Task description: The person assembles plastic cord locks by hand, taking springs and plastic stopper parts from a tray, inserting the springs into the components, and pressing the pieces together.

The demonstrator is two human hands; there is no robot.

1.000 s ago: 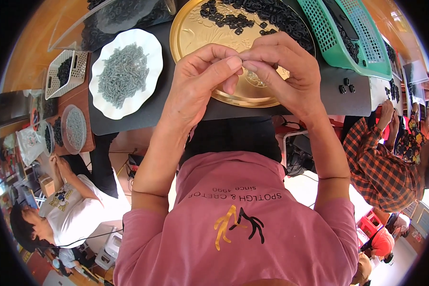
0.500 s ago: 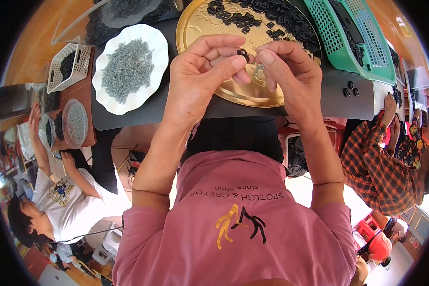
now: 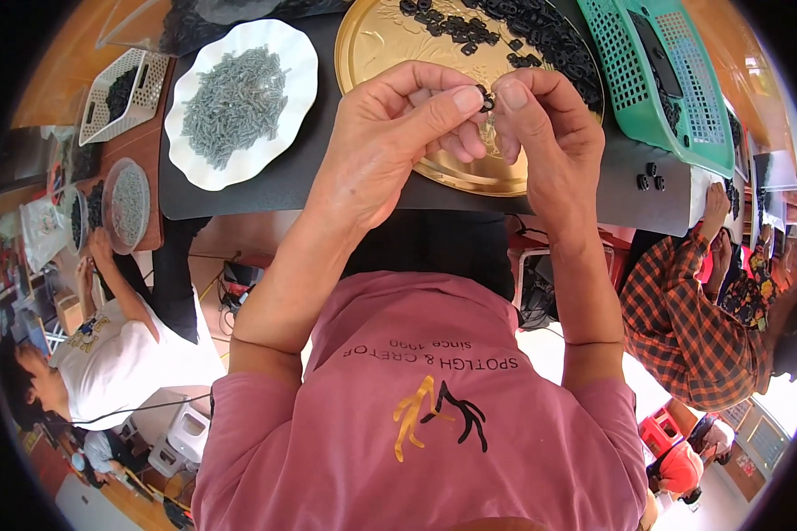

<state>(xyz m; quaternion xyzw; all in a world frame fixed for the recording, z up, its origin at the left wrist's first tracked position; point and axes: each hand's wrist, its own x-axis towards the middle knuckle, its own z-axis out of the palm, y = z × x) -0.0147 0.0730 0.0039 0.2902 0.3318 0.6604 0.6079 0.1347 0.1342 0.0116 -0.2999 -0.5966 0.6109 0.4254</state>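
Small black piece held in the fingertips above the tray

The left hand (image 3: 388, 142) pinches a small black piece (image 3: 486, 99) between thumb and forefinger; its other fingers curl beneath. The right hand (image 3: 551, 142) has thumb and forefinger brought together at the piece's right side; whether they grip anything cannot be told. The piece is raised above the gold tray (image 3: 374, 53), near its middle. Holding by the tips alone presumably leaves most of the piece exposed and suits its small size.

Like pieces (image 3: 553, 49) are heaped along the tray's far and right part, an arrangement that seems to keep the near part free for the hands. Grey rods (image 3: 233, 106) lie heaped on the white plate (image 3: 302, 93), to the tray's left, judged to be within left-hand reach.

Edges: the tray's near rim stands just inside the front edge of the counter (image 3: 248, 202). The plate sits near the counter's left edge, with a strip of counter between plate and tray. To the right, the green basket (image 3: 701, 157) limits sideways room; three loose black pieces (image 3: 643, 182) rest near its near end, towards the counter's front right corner
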